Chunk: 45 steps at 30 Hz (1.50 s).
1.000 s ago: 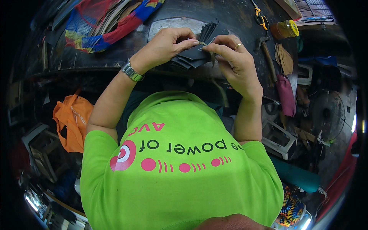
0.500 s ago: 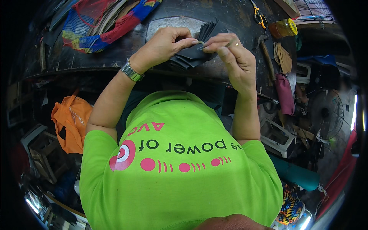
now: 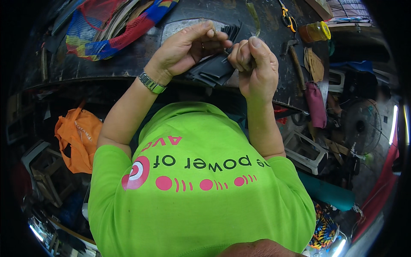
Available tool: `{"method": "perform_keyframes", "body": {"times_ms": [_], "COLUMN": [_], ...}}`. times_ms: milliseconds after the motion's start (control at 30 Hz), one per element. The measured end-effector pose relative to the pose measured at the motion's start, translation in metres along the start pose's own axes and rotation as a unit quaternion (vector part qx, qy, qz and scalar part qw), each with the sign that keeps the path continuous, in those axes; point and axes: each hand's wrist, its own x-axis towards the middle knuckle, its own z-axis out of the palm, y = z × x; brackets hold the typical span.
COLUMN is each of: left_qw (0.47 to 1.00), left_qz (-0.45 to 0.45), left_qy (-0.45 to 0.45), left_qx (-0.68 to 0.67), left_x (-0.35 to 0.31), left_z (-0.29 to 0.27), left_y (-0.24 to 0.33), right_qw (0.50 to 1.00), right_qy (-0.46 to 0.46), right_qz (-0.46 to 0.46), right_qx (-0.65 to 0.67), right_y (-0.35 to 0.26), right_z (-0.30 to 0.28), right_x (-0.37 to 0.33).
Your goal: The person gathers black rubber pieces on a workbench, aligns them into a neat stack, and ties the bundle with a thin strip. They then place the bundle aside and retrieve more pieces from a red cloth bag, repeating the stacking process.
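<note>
While a fanned bundle (image 3: 213, 72) of thin, flat black pieces sits near the front edge of the scuffed dark table (image 3: 124, 66), between the hands, the right hand (image 3: 259, 68) pinches a narrow, curving olive band (image 3: 253, 17). The left hand (image 3: 182, 49) curls beside the bundle; whether it grips, I cannot tell. Rightward are a wooden-handled hammer (image 3: 296, 64) and yellow-lidded jar (image 3: 314, 31); leftward, a coarse mesh bag (image 3: 133, 37).

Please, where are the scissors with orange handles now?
In the head view, the orange-handled metal scissors lie upper right on the dark table, left of the yellow-lidded amber jar.
</note>
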Motion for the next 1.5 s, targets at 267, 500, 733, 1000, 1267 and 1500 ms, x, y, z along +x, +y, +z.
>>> {"method": "perform_keyframes", "body": {"times_ms": [267, 500, 733, 1000, 1267, 1500], "left_qw": [0.986, 0.984, 0.969, 0.823, 0.794, 0.889], "left_qz": [0.033, -0.003, 0.012, 0.017, -0.036, -0.119], "left_qy": [0.027, 0.069, 0.061, 0.117, 0.049, 0.117], "left_qx": [0.162, 0.167, 0.238, 0.556, 0.605, 0.426], "left_x": [0.012, 0.007, 0.007, -0.032, -0.043, -0.047], "left_z": [0.015, -0.008, -0.004, 0.028, 0.012, 0.005], "left_y": [-0.003, -0.001, -0.005, 0.012, 0.029, 0.042], "right_qw": [0.996, 0.997, 0.999, 0.997, 0.991, 0.919], "right_qy": [-0.006, 0.018, 0.031, 0.018, -0.059, -0.239], "right_qz": [-0.049, -0.018, -0.016, -0.079, -0.061, -0.142], "right_qx": [0.077, 0.066, -0.031, -0.022, -0.105, -0.281], "right_y": [0.009, 0.016, 0.015, 0.019, 0.001, -0.031], "right_z": [0.005, -0.001, -0.003, 0.012, 0.016, 0.015], "right_x": [-0.002, -0.004, -0.009, -0.013, -0.005, 0.009]}}
